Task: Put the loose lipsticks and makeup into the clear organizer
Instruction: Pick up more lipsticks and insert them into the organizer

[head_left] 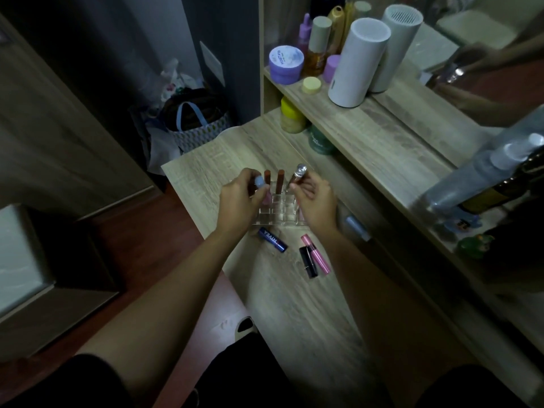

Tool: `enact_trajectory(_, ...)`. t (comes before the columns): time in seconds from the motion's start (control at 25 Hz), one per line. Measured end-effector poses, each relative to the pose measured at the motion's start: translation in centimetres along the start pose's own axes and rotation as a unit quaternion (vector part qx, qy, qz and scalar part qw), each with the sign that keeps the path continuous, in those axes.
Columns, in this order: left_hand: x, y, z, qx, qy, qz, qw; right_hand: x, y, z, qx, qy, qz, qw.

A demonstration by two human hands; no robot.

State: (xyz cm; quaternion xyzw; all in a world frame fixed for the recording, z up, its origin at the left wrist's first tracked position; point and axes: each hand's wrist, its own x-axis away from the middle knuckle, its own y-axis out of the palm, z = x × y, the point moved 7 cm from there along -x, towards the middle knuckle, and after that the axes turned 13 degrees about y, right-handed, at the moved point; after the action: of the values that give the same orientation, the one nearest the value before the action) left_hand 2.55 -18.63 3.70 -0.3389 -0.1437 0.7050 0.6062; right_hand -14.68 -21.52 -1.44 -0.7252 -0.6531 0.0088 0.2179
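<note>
**Two in hand, four still loose**

Two brown tubes (273,182) stand upright in the back row of the organizer (278,212), at 12 o'clock from my hands. My left hand (240,201) is closed on a pink tube with a pale blue cap (260,187), tilted over the cells on the organizer's left side; whether its base is already in a cell I cannot tell. My right hand (313,198) pinches a slim tube with a silver faceted cap (297,175), held at a slant above the back right cells.

By my reckoning I am under halfway. Still loose on the table (294,304): the dark blue Nivea stick (272,239) just at 6 o'clock from the organizer, the black lipstick (308,262) and the pink tube (316,254) lying touching side by side at 5 o'clock, and a pale blue tube (357,228) at 3 o'clock by the shelf edge.

The organizer is clear hard plastic, a grid of square cells with glinting walls, most of them empty. The sticks are smooth, glossy cylinders, apt to roll. The black lipstick looks squarer. The table is pale wood-grain laminate, matte and flat.
</note>
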Motion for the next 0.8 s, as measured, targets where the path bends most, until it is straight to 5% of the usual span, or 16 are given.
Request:
enact_trajectory(0.32, 0.7, 0.6, 0.1, -0.016, 0.023, -0.008, 1.000, -1.0, 0.7, 1.6, 0.059, 0.021, -0.003, 0.998)
enact_trajectory(0.8, 1.7, 2.2, -1.1, -0.020, -0.056, -0.025, 0.998, 0.1, -1.4, 0.7, 0.107, -0.011, -0.017, 0.994)
